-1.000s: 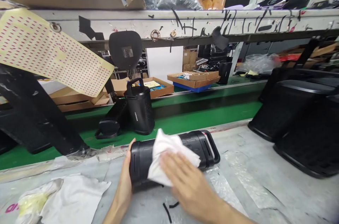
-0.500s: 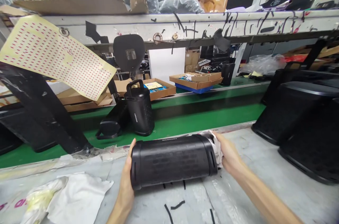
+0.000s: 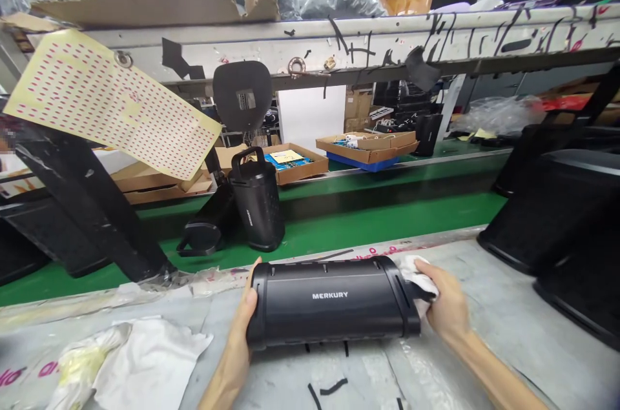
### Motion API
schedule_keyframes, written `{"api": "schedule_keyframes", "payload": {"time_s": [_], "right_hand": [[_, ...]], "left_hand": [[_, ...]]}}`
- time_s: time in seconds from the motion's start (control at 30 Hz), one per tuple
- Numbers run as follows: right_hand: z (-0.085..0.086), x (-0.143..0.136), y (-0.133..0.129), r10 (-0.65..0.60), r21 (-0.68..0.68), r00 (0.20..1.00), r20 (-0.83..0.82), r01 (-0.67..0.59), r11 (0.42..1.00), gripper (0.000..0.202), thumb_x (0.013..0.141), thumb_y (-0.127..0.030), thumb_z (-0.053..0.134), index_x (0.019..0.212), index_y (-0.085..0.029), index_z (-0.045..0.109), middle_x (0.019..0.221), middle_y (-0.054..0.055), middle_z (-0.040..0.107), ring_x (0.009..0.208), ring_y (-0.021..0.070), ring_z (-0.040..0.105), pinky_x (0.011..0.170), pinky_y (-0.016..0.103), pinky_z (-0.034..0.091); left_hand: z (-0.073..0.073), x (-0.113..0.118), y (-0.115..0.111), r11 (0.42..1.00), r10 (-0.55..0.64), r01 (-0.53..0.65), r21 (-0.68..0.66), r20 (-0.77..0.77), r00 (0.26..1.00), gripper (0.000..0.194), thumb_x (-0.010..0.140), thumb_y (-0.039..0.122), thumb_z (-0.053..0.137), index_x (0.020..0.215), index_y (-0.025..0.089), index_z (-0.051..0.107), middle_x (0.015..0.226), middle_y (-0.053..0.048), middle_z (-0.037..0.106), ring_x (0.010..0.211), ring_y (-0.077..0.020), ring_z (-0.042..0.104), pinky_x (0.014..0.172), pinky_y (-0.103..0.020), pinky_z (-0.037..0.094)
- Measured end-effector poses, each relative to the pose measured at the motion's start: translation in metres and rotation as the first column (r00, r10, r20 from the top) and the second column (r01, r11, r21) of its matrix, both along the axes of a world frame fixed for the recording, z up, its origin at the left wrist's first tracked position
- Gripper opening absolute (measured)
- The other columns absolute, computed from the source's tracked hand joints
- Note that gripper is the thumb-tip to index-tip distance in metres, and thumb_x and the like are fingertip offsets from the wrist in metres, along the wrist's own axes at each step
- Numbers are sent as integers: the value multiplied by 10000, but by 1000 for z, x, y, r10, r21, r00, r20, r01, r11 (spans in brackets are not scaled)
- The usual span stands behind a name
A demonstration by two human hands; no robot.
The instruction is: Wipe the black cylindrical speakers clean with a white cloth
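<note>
Lying on the worktop [image 3: 484, 332], the speaker [image 3: 329, 300] now shows its logo; the left hand [image 3: 242, 326] grasps one end, and the right hand [image 3: 445, 307], moved to the other end, clenches a cloth [image 3: 416, 271].

We see an upright black speaker [image 3: 256, 206] on the green belt [image 3: 368, 226]. A dotted yellow sheet [image 3: 113, 103] hangs left; cardboard trays [image 3: 365, 145] sit behind.
</note>
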State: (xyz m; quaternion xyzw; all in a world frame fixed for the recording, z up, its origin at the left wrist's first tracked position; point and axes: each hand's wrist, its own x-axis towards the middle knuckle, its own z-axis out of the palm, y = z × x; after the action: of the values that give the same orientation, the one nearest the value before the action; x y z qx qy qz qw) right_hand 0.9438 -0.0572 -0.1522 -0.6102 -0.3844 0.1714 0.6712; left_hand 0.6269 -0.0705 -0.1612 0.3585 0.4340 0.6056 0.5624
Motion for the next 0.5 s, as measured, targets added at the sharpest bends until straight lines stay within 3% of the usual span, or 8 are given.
{"api": "schedule_keyframes", "payload": {"time_s": [0.1, 0.17, 0.2, 0.27, 0.3, 0.33, 0.4, 0.5], "right_hand": [[25, -3, -11, -21, -14, 998, 61, 22, 1000, 450, 825, -577, 547, 817, -157, 705, 839, 97, 704, 800, 310, 648, 699, 401, 505], [31, -14, -24, -33, 50, 959, 281, 19, 999, 482, 927, -545, 476, 1105, -150, 687, 1137, 99, 682, 1067, 325, 604, 905, 421, 459], [30, -23, -30, -16, 91, 886, 463, -30, 995, 461, 968, -495, 451, 1224, -162, 642, 1246, 86, 641, 1153, 312, 564, 979, 417, 414], [22, -43, -42, 2, 124, 587, 810, -174, 977, 414, 1015, -327, 422, 1378, -164, 533, 1336, 70, 594, 1189, 284, 541, 1059, 424, 337], [18, -54, -46, -11, 117, 427, 904, -223, 968, 420, 1017, -244, 409, 1417, -144, 489, 1328, 77, 600, 1146, 277, 562, 1072, 438, 317], [14, -63, -48, -31, 114, 319, 947, -246, 962, 436, 1009, -179, 405, 1437, -120, 459, 1313, 85, 610, 1094, 270, 580, 1082, 453, 300], [12, -81, -48, -63, 123, 228, 972, -258, 958, 442, 994, -120, 403, 1431, -68, 451, 1326, 112, 599, 1065, 271, 584, 1093, 474, 278], [17, -110, -42, -74, 144, 222, 972, -319, 937, 393, 994, -118, 391, 1356, -47, 526, 1385, 123, 553, 1224, 282, 519, 1102, 460, 291]], "left_hand": [[3, -2, 0, 997, -78, 76, 26, 64, 995, 666, 788, 567, 647, 1384, 299, 519, 1449, 6, 532, 1440, -276, 332, 1217, -411, 211], [4, -2, -1, 995, -83, 80, 55, 58, 995, 682, 758, 572, 663, 1367, 293, 532, 1445, -4, 534, 1435, -308, 329, 1213, -430, 211], [4, -2, -2, 995, -71, 68, 66, 49, 996, 663, 762, 583, 655, 1347, 291, 549, 1440, -8, 535, 1430, -316, 332, 1212, -433, 208], [3, -1, -3, 996, -27, 24, 81, 33, 999, 605, 788, 613, 623, 1298, 289, 587, 1425, -13, 541, 1420, -316, 344, 1211, -432, 201], [2, 0, -3, 996, -7, 5, 86, 27, 1000, 576, 805, 622, 603, 1275, 288, 601, 1417, -14, 545, 1414, -312, 352, 1210, -431, 200], [0, 1, -3, 996, 6, -8, 88, 24, 1000, 551, 823, 625, 585, 1258, 288, 609, 1411, -15, 549, 1406, -306, 365, 1208, -433, 203], [-2, 4, -2, 996, 13, -16, 89, 28, 1000, 518, 853, 614, 557, 1254, 289, 605, 1401, -16, 557, 1381, -294, 404, 1202, -442, 220], [-4, 6, -1, 998, 12, -15, 68, 45, 999, 489, 883, 583, 531, 1277, 298, 584, 1386, -14, 577, 1361, -282, 440, 1189, -461, 262]]}}
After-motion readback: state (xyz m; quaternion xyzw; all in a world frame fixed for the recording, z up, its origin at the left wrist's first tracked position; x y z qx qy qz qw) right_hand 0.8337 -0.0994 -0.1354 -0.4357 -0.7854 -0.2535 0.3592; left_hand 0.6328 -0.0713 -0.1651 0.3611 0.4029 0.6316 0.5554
